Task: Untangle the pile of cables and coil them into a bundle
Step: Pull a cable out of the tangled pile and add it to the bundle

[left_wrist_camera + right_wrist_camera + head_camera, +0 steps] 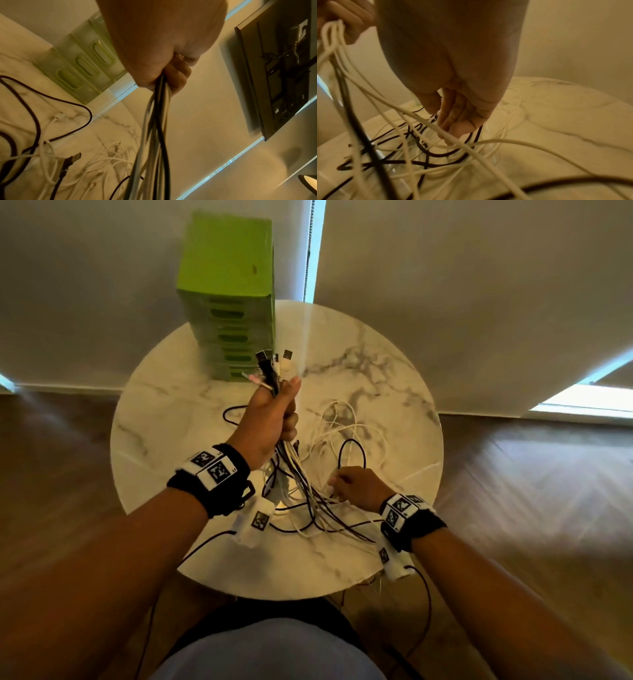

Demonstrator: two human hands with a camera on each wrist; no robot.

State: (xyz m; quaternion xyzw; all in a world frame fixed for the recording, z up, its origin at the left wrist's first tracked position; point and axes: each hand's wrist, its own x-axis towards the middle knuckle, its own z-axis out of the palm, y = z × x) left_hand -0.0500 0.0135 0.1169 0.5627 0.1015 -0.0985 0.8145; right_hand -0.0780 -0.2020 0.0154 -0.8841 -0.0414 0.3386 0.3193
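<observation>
The left hand [270,419] grips the cables [310,484] just below their plugs, raised over the table [394,378] centre so the strands hang and separate. The right hand [356,486], near the front edge, seemingly pinches a white strand.

Left hand [270,419] raised at frame centre, fist upright, thumb on top, fingers [178,75] wrapped round what it holds. Left forearm enters from lower left. Right hand [356,486] lower, right of centre, palm down, fingers [453,120] pointing downward and loosely bent. Both wrists banded.
</observation>
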